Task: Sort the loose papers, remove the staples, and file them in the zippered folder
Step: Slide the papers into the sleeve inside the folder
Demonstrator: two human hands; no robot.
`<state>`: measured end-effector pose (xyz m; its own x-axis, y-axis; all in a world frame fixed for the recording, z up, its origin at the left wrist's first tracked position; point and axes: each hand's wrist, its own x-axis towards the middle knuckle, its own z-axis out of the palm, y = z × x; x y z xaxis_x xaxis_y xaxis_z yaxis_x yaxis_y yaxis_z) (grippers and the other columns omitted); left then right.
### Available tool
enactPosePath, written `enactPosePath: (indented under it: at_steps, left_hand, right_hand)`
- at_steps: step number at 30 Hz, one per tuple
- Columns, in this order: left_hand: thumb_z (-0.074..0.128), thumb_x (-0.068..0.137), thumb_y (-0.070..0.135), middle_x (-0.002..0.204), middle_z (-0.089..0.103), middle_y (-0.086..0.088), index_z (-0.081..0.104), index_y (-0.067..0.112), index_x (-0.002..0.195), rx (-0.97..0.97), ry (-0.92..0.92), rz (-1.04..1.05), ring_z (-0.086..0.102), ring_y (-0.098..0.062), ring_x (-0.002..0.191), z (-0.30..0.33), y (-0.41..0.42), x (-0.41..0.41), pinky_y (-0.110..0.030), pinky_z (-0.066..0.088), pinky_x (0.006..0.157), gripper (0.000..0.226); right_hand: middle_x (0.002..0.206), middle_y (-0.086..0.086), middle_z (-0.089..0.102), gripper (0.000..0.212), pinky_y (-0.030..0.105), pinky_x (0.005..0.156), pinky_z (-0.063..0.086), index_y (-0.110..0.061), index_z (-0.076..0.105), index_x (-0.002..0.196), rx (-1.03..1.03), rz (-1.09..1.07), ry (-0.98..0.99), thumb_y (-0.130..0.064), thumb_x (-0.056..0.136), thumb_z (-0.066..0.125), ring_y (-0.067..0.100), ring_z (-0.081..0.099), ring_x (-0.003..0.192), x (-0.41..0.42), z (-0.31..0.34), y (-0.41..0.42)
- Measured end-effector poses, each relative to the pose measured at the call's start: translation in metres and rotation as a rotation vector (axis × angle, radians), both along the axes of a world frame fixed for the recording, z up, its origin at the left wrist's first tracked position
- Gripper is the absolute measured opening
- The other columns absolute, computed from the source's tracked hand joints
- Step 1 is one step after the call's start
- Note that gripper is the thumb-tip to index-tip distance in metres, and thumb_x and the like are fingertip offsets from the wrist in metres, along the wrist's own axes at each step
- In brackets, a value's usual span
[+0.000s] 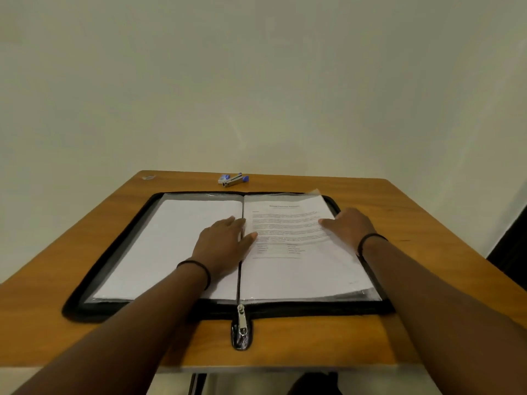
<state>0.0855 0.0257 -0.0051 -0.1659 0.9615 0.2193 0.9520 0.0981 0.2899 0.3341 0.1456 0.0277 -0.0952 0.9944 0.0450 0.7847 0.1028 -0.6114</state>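
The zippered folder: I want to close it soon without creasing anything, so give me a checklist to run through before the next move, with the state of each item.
1. Zippered folder lies open flat on the table: ok.
2. Printed page sits inside the right clear sleeve: ok, though its top right corner sticks up.
3. Left hand rests flat by the spine, right hand at the page's right edge; both still on the pages: not ok for closing.
4. Staple remover lies beyond the folder, off it: ok.
5. Zipper pull hangs at the near edge, off the pages: ok.
6. All staples removed: cannot tell.
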Motion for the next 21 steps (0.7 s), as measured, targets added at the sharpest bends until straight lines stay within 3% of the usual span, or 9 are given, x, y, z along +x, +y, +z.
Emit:
enactPosePath:
  at_steps: [2,3,5,7,10,12,15,18,21]
  left_hand:
    - [0.041,0.101,0.053,0.147,0.051,-0.003,0.045,0.019,0.146,0.022,-0.085,0.049,0.046,-0.022,0.134,0.002,-0.012,-0.011,-0.038,0.038,0.108,0.057]
    - [0.045,0.1,0.053,0.147,0.051,-0.003,0.045,0.02,0.146,0.025,-0.141,0.075,0.047,-0.022,0.134,0.003,-0.017,-0.018,-0.038,0.039,0.109,0.057]
    - [0.052,0.099,0.049,0.141,0.056,-0.004,0.051,0.019,0.142,0.036,-0.298,0.122,0.053,-0.022,0.128,0.009,-0.028,-0.034,-0.036,0.041,0.105,0.053]
    - [0.055,0.099,0.041,0.124,0.064,-0.005,0.063,0.015,0.125,0.077,-0.443,0.141,0.059,-0.025,0.116,0.014,-0.035,-0.051,-0.033,0.042,0.096,0.037]
    - [0.06,0.093,0.042,0.092,0.068,-0.008,0.065,0.011,0.088,0.172,-0.753,0.139,0.061,-0.03,0.087,0.02,-0.042,-0.071,-0.039,0.046,0.081,0.032]
    - [0.057,0.097,0.046,0.097,0.074,-0.015,0.067,0.003,0.099,0.175,-1.034,0.163,0.067,-0.03,0.087,0.027,-0.049,-0.077,-0.041,0.052,0.081,0.044]
    - [0.032,0.097,0.069,0.099,0.074,-0.022,0.064,0.003,0.108,0.105,-1.318,0.178,0.073,-0.038,0.091,0.044,-0.064,-0.087,-0.039,0.061,0.069,0.075]
    - [0.016,0.081,0.09,0.102,0.074,-0.024,0.064,0.003,0.116,0.031,-1.539,0.168,0.074,-0.038,0.091,0.052,-0.073,-0.108,-0.042,0.062,0.07,0.105]
    - [0.035,0.085,0.084,0.106,0.074,-0.014,0.067,0.015,0.123,-0.012,-1.592,0.148,0.071,-0.031,0.097,0.05,-0.086,-0.127,-0.042,0.058,0.08,0.085]
  right_hand:
    - [0.068,0.003,0.059,0.031,0.027,0.057,0.045,-0.009,0.058,0.071,-0.183,0.032,0.137,-0.032,0.088,0.071,0.018,0.057,0.061,0.007,0.013,-0.014]
    - [0.083,0.007,0.069,0.023,0.032,0.071,0.054,-0.006,0.066,0.085,-0.31,0.082,0.224,-0.027,0.089,0.071,0.024,0.066,0.075,0.011,0.02,-0.02]
    - [0.105,0.013,0.074,0.026,0.047,0.098,0.053,-0.004,0.068,0.111,-0.498,0.193,0.336,-0.02,0.09,0.071,0.033,0.07,0.1,0.017,0.04,-0.033]
    - [0.113,0.015,0.073,0.032,0.05,0.106,0.045,-0.005,0.067,0.118,-0.517,0.272,0.375,-0.018,0.089,0.07,0.034,0.067,0.109,0.013,0.062,-0.039]
    - [0.11,0.016,0.07,0.044,0.04,0.084,0.046,0.001,0.063,0.123,-0.412,0.349,0.457,-0.02,0.086,0.07,0.031,0.062,0.098,-0.016,0.097,-0.049]
    - [0.101,0.016,0.067,0.035,0.034,0.07,0.048,0.002,0.065,0.117,-0.336,0.43,0.494,-0.019,0.089,0.066,0.028,0.062,0.089,-0.048,0.117,-0.061]
    - [0.089,0.012,0.068,0.015,0.028,0.06,0.053,-0.008,0.068,0.099,-0.309,0.564,0.511,-0.022,0.094,0.064,0.022,0.065,0.071,-0.107,0.126,-0.087]
    - [0.083,0.008,0.072,0.028,0.027,0.057,0.054,-0.011,0.067,0.099,-0.429,0.718,0.456,-0.037,0.099,0.056,0.021,0.067,0.07,-0.158,0.112,-0.112]
    - [0.1,0.015,0.074,0.034,0.027,0.06,0.054,-0.004,0.065,0.111,-0.466,0.754,0.438,-0.034,0.101,0.053,0.023,0.069,0.076,-0.19,0.077,-0.123]
